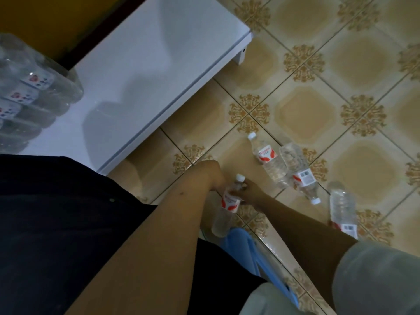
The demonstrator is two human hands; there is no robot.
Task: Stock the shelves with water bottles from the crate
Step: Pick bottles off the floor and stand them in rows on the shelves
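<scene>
A clear plastic water bottle with a white cap and a red-and-white label (229, 202) is held low over the patterned beige floor tiles (295, 110), near the middle of the view. The fingers of the right hand (250, 193) are curled round its upper part, just below the cap. The left hand (216, 178) is at the bottle's other side, but it is mostly hidden behind its own wrist, so whether it is gripping cannot be told. The bottle's base hangs just above the rim of a pale blue plastic crate (241, 244), seen only in part at the near edge.

Three more clear bottles are lying loose on the tiles to the right: one with its white cap pointing far (269, 160), one crossing it with its cap pointing near (300, 173), and a third further right (343, 208), partly covered by a grey trouser leg (375, 276). A low white shelf board (145, 71) runs along the left, with a shrink-wrapped pack of bottles (27, 92) resting on its far left end.

The step is judged to be a lift and carry to the shelf. It would be done best with the grip moved down to the labelled waist, where the thin wall is stiffer, and with the bottle kept upright. The bottle should be set down beside the wrapped pack, standing on its base and well back from the shelf's edge. The loose bottles could roll underfoot and are best gathered next.
</scene>
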